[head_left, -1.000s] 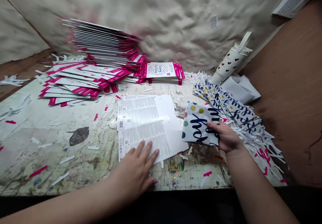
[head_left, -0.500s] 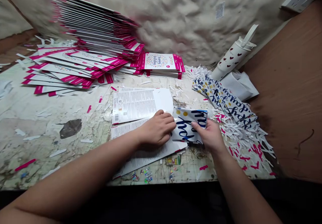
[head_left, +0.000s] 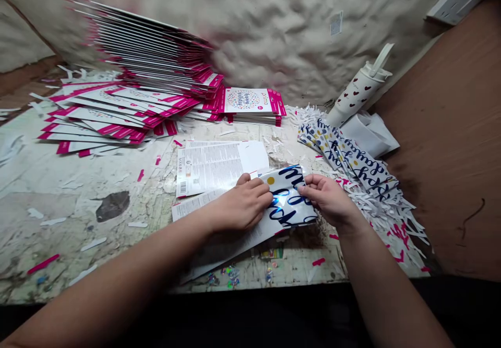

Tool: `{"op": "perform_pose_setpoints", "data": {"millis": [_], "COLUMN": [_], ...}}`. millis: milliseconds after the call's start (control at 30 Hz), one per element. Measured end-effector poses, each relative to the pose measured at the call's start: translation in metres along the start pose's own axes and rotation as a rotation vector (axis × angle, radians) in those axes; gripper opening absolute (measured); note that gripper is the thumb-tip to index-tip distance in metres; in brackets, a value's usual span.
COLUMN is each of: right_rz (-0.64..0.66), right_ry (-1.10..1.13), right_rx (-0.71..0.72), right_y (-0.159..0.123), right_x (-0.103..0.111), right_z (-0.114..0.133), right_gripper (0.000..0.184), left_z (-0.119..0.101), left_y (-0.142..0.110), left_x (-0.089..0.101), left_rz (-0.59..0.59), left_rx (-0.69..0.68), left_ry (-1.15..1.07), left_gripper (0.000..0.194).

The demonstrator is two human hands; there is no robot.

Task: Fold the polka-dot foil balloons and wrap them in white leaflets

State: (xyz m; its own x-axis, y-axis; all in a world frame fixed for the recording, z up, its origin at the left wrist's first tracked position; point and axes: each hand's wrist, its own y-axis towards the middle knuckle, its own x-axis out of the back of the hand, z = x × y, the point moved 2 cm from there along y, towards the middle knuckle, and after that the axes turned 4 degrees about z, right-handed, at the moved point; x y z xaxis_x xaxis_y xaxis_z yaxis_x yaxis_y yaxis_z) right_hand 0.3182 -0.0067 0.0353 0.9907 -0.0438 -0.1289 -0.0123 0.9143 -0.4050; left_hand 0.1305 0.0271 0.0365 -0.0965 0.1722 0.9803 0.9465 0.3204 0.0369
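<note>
A folded foil balloon point(head_left: 287, 202), shiny white with dark blue lettering and gold dots, lies between my two hands at the middle of the table. The curled fingers of my left hand point(head_left: 246, 203) close on its left edge, their tips partly hidden. My right hand point(head_left: 331, 198) pinches its right edge between thumb and fingers. Beneath my left hand and the balloon are flat printed card sleeves point(head_left: 217, 168) with small text and a barcode. More folded foil balloons point(head_left: 362, 163) lie in an overlapping row to the right.
Pink-and-white printed sleeves point(head_left: 156, 61) are piled at the back left, beside a smaller stack point(head_left: 250, 103). A white tumbler with hearts point(head_left: 358, 95) stands at the back right. Paper scraps point(head_left: 385, 223) cover the right side, near a brown panel point(head_left: 457, 170).
My right hand has shifted its grip to the balloon's upper right edge, its fingers now showing. The balloon has tilted and moved slightly left. My left hand has stayed nearly in place.
</note>
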Motion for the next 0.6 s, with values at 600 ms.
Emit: {"op": "perform_pose_setpoints", "data": {"millis": [600], "right_rz": [0.38], "right_ry": [-0.66], "right_rx": [0.292], "right_y": [0.0], "right_x": [-0.03], "right_z": [0.033], "right_gripper": [0.01], "left_z": [-0.012], "left_y": [-0.005], "left_x": [0.027], "left_rz": [-0.131], "left_rx": [0.1], "left_ry": [0.155], "left_gripper": [0.015]}}
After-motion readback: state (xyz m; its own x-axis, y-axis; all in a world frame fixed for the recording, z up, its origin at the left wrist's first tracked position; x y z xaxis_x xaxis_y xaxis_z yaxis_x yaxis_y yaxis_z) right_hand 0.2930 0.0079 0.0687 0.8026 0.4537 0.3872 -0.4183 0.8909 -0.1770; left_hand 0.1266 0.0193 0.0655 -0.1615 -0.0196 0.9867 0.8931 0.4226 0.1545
